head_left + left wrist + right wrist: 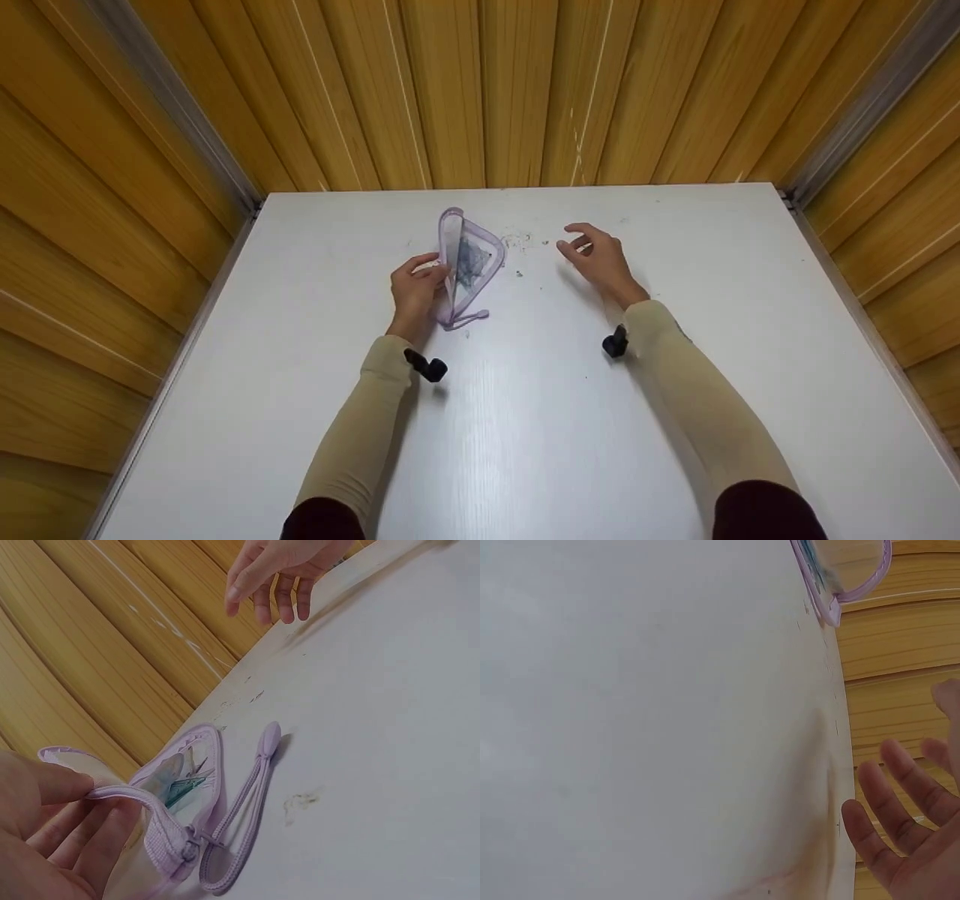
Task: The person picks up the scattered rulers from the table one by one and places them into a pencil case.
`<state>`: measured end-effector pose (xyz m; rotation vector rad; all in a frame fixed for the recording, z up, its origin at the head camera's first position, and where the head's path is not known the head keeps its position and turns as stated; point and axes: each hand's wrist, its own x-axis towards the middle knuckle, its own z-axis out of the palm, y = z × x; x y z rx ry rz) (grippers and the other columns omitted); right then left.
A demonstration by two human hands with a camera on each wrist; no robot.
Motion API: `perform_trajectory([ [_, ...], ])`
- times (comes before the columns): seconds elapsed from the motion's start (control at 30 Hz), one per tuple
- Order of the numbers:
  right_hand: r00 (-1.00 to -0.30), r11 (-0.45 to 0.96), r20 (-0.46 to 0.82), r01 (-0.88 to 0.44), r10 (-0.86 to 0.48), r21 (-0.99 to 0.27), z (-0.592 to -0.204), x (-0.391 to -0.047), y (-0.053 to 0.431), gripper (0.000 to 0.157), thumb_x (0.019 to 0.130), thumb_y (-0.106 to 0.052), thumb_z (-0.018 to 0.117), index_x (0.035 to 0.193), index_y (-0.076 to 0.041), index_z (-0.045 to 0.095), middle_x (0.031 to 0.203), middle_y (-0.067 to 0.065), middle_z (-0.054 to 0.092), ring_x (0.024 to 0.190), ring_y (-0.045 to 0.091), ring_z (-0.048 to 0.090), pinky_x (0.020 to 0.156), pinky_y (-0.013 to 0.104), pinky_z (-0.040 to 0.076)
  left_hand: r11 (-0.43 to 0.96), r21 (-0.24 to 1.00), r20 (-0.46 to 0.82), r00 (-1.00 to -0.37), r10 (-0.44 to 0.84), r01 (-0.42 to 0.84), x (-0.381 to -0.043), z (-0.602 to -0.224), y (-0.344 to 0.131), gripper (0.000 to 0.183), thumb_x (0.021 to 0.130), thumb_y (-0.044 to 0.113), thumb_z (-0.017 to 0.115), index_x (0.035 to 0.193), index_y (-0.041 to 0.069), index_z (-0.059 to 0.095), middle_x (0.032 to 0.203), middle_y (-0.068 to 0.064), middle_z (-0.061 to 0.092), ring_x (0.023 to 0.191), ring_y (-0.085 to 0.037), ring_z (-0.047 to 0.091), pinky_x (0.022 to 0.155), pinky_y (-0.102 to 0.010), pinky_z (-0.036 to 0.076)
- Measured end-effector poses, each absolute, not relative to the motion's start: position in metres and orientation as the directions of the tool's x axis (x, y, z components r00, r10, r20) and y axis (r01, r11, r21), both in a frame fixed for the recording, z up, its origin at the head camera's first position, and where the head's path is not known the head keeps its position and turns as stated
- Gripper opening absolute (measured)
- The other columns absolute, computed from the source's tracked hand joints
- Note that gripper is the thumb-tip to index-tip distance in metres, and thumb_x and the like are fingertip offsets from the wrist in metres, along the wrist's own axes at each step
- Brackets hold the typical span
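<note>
A clear zip pouch point(491, 244) with lilac edging gapes open on the table, its zip pull loop point(251, 817) hanging off one end. My left hand point(416, 289) pinches one rim of the pouch between thumb and fingers. Inside lie some bluish-green things point(184, 790); their kind is hard to make out. To the right of the pouch, my right hand point(598, 259) hovers over the table with loosely bent fingers and nothing in them. The right wrist view shows its fingers point(889, 802) spread apart, away from the pouch.
The white table point(495, 420) carries small dark marks or specks point(519, 240) just right of the pouch. Wood-patterned panels point(517, 90) rise behind the table and along both sides, with grey metal posts point(176, 97) at the corners.
</note>
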<state>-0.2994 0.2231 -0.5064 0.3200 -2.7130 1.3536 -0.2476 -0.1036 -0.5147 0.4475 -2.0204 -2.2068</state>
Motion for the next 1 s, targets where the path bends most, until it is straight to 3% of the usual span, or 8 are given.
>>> perform_trajectory([
  [0.4, -0.982, 0.612, 0.158, -0.188, -0.103, -0.768, -0.506, -0.299, 0.244, 0.051, 0.092, -0.048, 0.063, 0.131, -0.015, 0.059, 0.103, 0.007, 0.068, 0.091, 0.021, 0.063, 0.082, 0.04, 0.051, -0.118, 0.986, -0.147, -0.951, -0.272, -0.119, -0.249, -0.515, -0.095, 0.034, 0.082, 0.003, 0.075, 0.115, 0.005, 0.068, 0.094, -0.011, 0.074, 0.086, -0.021, 0.071, 0.072, -0.03, 0.057],
  [0.63, -0.982, 0.611, 0.166, -0.183, -0.086, -0.77, -0.511, -0.298, 0.256, 0.051, 0.092, -0.048, 0.062, 0.132, -0.014, 0.059, 0.103, 0.008, 0.067, 0.088, 0.022, 0.064, 0.077, 0.04, 0.052, -0.103, 0.988, -0.14, -0.949, -0.283, -0.116, -0.252, -0.516, -0.091, 0.042, 0.079, 0.001, 0.078, 0.119, 0.006, 0.066, 0.093, -0.009, 0.074, 0.088, -0.019, 0.07, 0.077, -0.029, 0.055],
  [1.0, -0.985, 0.634, 0.163, -0.161, -0.056, -0.756, -0.504, -0.298, 0.271, 0.049, 0.093, -0.048, 0.062, 0.131, -0.018, 0.059, 0.105, 0.008, 0.068, 0.091, 0.022, 0.064, 0.079, 0.039, 0.052, -0.114, 0.988, -0.131, -0.956, -0.262, -0.104, -0.253, -0.519, -0.087, 0.062, 0.08, -0.001, 0.076, 0.136, 0.009, 0.053, 0.1, -0.01, 0.072, 0.09, -0.022, 0.07, 0.075, -0.03, 0.057],
])
